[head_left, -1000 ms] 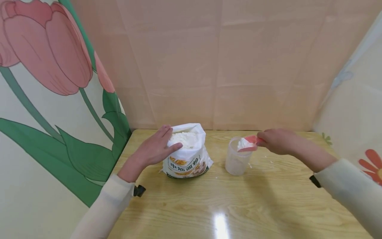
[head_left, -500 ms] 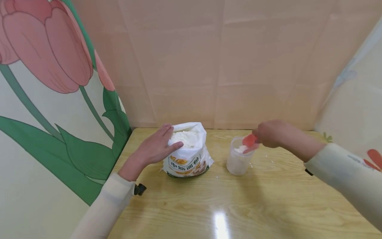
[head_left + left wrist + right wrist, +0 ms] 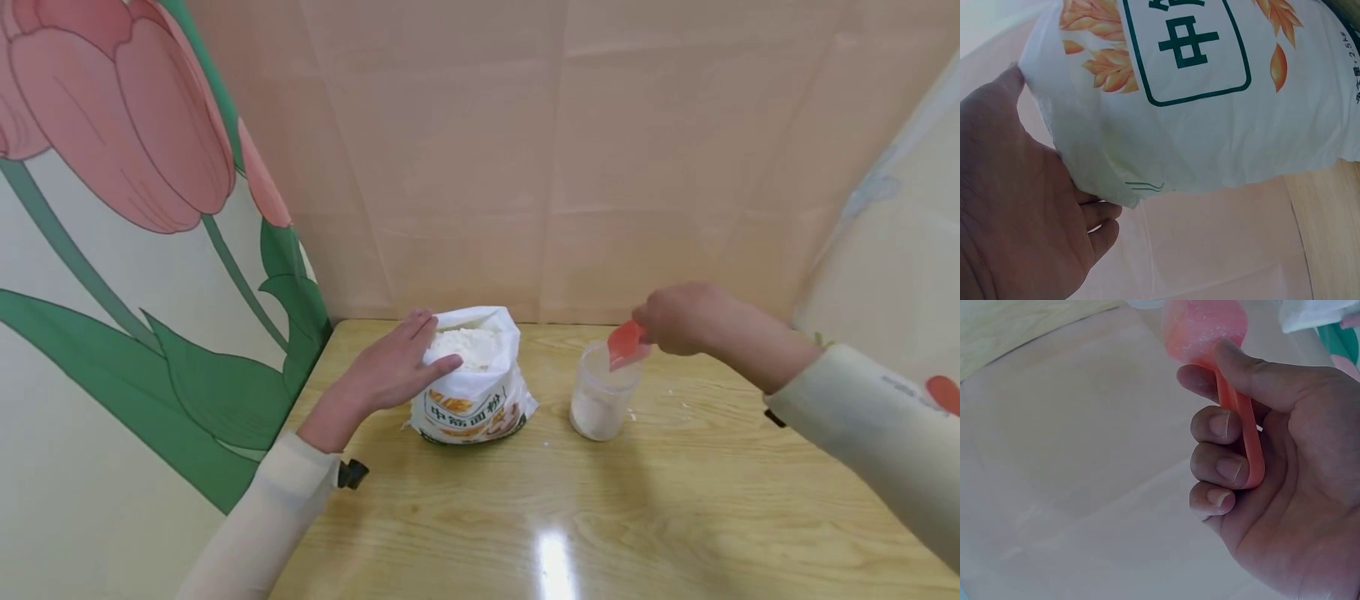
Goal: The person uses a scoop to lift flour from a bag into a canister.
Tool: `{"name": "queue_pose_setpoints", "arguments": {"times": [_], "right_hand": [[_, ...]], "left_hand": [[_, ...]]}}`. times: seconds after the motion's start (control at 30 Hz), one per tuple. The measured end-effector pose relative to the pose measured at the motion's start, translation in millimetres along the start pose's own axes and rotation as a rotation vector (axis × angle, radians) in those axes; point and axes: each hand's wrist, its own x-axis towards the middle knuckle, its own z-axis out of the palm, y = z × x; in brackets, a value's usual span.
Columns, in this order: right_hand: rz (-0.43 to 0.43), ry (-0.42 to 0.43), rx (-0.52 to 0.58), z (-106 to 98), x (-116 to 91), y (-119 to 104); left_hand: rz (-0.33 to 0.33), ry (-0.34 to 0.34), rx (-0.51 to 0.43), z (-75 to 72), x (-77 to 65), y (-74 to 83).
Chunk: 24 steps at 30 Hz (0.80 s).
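Note:
A white flour bag with printed Chinese lettering stands with its top folded wide, and white flour shows inside. Against its left rim rests my left hand, fingers extended and thumb lying over the front edge; in the left wrist view the bag fills much of the picture. My right hand grips the handle of a red scoop. The scoop's head tips down over the mouth of a clear plastic container, which has white flour low inside. From the right wrist view, powder clings to the scoop.
Both items stand on a wood-grain table. White specks lie on it to the right of the container. Behind is a peach cloth backdrop, with a tulip-printed panel on the left.
My right hand has tilted the scoop from level to steeply downward over the container, and its flour has dropped inside. The left hand and the bag have stayed in place.

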Motion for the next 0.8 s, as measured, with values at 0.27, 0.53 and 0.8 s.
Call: {"name": "queue_pose_setpoints", "arguments": {"times": [0.27,0.53,0.8], "right_hand": [[-0.040,0.061,0.035,-30,4,-4],[-0.096,0.080,0.105,-63,25,-33],[-0.130,0.041,0.118,-78,57,-59]], "left_hand": [[-0.007,-0.006,-0.006,-1.2,-0.3,1.6],[-0.014,-0.022,-0.001,-4.7,3.3,-0.3],[-0.042,-0.047,-0.006,-5.2,5.3,-1.7]]}}
